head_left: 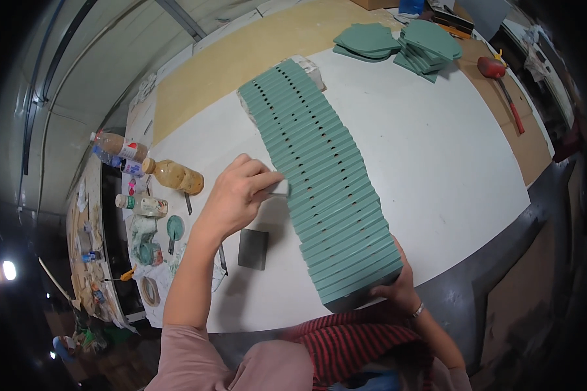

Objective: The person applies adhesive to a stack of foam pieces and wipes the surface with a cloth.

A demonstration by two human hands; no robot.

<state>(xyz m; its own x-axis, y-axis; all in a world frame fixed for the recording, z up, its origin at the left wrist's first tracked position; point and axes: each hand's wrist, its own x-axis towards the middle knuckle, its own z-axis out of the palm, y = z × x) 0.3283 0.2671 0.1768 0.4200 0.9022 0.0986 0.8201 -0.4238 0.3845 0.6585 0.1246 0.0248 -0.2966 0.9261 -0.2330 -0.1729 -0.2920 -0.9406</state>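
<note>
A long row of teal-green panels [326, 176], set tightly side by side, runs away from me over the white table. Two lines of small dark holes cross their edges. My left hand [236, 195] is closed round a small light-grey block [280, 188], its end against the left side of the row; I cannot make out what kind of block it is. At the near right corner, my right hand [401, 287] grips the end of the row, thumb at the near face, other fingers partly hidden. A dark grey rectangular block [253, 249] lies below my left hand.
Loose green boards [366, 42] and a stack of cut boards [427, 47] lie at the back right. A red mallet [499, 88] rests on brown board. Along the left stand a yellowish bottle [176, 177], a clear jar [143, 205], a tape roll [150, 291] and a green-smeared cup [151, 254].
</note>
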